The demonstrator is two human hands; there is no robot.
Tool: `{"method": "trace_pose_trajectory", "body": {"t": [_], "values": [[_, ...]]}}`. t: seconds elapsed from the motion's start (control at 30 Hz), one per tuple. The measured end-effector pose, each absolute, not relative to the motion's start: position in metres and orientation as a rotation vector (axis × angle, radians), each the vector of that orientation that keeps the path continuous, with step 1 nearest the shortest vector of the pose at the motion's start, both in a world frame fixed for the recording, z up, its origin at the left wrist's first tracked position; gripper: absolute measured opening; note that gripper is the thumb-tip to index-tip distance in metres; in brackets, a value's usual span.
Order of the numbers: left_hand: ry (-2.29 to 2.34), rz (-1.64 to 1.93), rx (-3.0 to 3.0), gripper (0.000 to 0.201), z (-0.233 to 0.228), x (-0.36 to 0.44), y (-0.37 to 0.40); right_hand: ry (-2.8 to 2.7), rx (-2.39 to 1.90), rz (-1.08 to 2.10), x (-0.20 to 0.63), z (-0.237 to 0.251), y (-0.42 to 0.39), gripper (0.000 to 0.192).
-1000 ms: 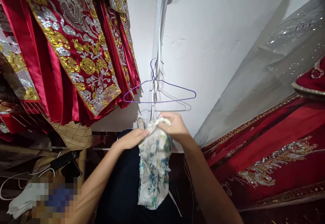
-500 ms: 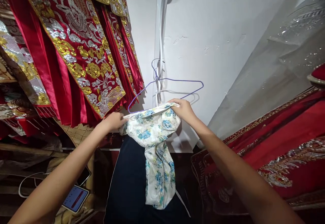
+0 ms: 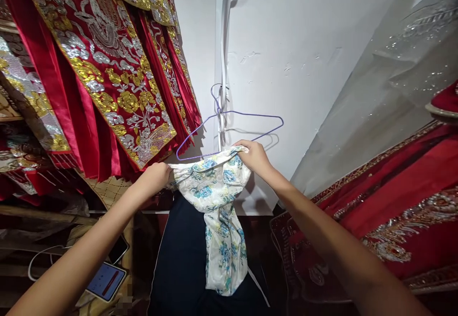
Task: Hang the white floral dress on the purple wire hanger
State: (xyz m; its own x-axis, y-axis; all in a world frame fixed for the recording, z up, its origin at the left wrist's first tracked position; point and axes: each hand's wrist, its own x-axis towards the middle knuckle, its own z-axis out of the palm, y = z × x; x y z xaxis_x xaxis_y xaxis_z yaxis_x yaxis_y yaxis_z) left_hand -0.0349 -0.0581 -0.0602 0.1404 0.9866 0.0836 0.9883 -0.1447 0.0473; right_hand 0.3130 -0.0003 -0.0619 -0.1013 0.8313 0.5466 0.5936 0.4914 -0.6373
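A white garment with blue flowers (image 3: 203,193) is stretched between my two hands by its top edge, which looks like a waistband. My left hand (image 3: 160,176) pinches the band's left end. At the right end, my right hand (image 3: 255,156) grips the band with the thumb and fingers closed. The lower part of the cloth hangs down over dark clothing (image 3: 181,249) on my lap. Just behind the band, a purple wire hanger (image 3: 250,113) hangs by its hook at a white upright pole; its lower bar is partly hidden by the cloth and my right hand.
Red costumes with gold and silver embroidery (image 3: 118,72) hang at the left. A phone with a lit screen (image 3: 107,280) lies on a bamboo seat (image 3: 127,254), beside a white cable (image 3: 30,270). Red beaded fabric (image 3: 390,187) and clear plastic sheeting (image 3: 358,110) fill the right side.
The garment's band is pulled slightly wider and straighter, with my left hand a little further left. Both hands keep their hold. The whole view has shifted slightly.
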Motion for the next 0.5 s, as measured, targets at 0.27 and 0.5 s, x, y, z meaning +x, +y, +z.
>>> {"method": "trace_pose_trajectory", "body": {"t": [0.27,0.5], "values": [[-1.749,-0.870,-2.277,0.043,-0.025,-0.003,-0.046,-1.792,-1.093,0.551,0.304,-0.064,-0.008,0.033],[-1.520,-1.192,-2.404,0.036,-0.016,0.012,0.005,-1.946,-0.984,0.590,0.308,-0.055,-0.023,0.042]]}}
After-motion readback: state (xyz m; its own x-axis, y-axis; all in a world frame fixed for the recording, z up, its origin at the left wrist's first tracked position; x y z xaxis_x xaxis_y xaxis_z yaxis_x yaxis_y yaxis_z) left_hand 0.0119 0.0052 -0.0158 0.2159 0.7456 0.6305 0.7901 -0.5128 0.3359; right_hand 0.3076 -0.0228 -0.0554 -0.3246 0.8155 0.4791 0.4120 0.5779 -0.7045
